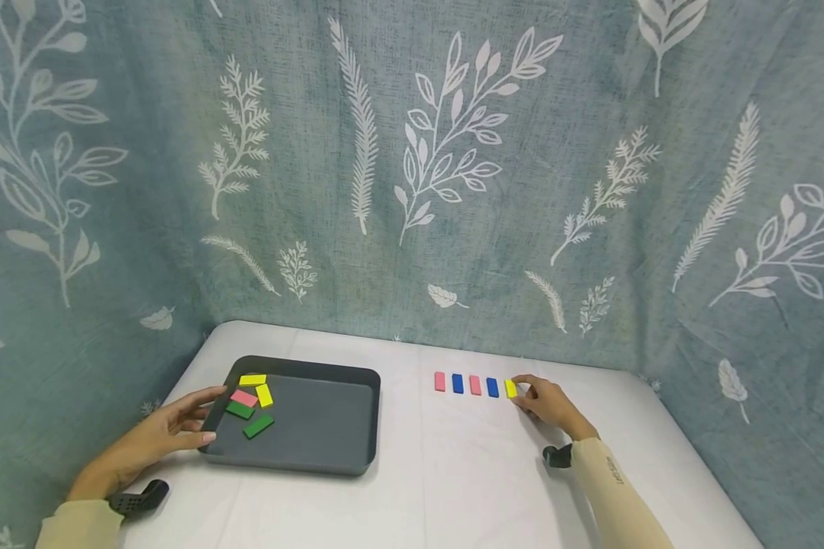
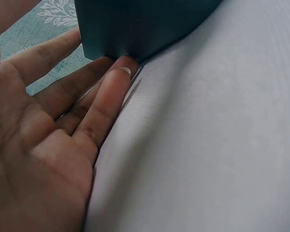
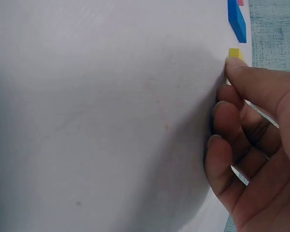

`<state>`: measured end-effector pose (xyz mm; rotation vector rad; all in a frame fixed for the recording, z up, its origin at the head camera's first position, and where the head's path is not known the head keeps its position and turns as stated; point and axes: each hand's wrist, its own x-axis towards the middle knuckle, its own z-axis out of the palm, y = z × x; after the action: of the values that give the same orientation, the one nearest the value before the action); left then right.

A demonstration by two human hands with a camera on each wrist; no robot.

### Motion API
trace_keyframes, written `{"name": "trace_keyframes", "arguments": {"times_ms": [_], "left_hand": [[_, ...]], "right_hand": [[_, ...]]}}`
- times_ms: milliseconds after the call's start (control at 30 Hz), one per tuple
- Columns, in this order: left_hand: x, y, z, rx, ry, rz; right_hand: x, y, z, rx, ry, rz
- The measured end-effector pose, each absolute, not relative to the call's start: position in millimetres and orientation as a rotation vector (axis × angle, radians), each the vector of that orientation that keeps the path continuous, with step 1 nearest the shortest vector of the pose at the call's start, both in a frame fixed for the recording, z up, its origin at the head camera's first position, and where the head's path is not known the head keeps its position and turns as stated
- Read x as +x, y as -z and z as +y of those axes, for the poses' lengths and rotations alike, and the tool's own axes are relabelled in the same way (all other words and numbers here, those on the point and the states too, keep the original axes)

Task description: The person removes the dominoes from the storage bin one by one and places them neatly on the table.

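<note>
At the right end of a row of small blocks, my right hand point(image 1: 548, 404) pinches a yellow block point(image 1: 511, 389) between thumb and fingers. The block lies on the table; in the right wrist view the thumb covers most of it. To its left are a blue block point(image 1: 493, 387), a pink block point(image 1: 475, 385), another blue block point(image 1: 458, 383) and another pink block point(image 1: 439, 381). My left hand point(image 1: 152, 435) touches the left side of a dark grey tray point(image 1: 316, 427), its fingers fairly straight against the outer wall in the left wrist view.
Inside the tray's left part lie two yellow blocks point(image 1: 264, 396), a pink block point(image 1: 244, 398) and two green blocks point(image 1: 258, 426). A white cloth point(image 1: 453, 473) covers the table. Blue-green curtains point(image 1: 384, 267) with white leaf prints stand behind and at both sides.
</note>
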<state>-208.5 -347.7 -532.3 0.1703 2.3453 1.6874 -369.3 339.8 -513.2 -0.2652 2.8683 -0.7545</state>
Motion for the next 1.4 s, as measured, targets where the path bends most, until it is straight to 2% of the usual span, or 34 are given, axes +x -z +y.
{"name": "trace_keyframes", "arguments": {"times_ms": [267,500,1000,1400], "left_hand": [[-207.0,533.4,-349.5,0.219,-1.678,2.350],[-208.7,535.5,-351.0,0.211,-1.689,2.363],[-209.0,534.2,-350.5,0.199,-1.710,2.349],[-207.2,535.4,-350.7,0.238,-1.726,2.351]], "right_hand": [[-370.9,509.0,342.4,-0.294,0.833,2.893],[-369.6,495.1,323.3,-0.360,1.020,2.878],[-359.6,480.9,237.5,-0.549,1.295,2.705],[-352.7,473.4,168.8,-0.728,1.309,2.598]]}}
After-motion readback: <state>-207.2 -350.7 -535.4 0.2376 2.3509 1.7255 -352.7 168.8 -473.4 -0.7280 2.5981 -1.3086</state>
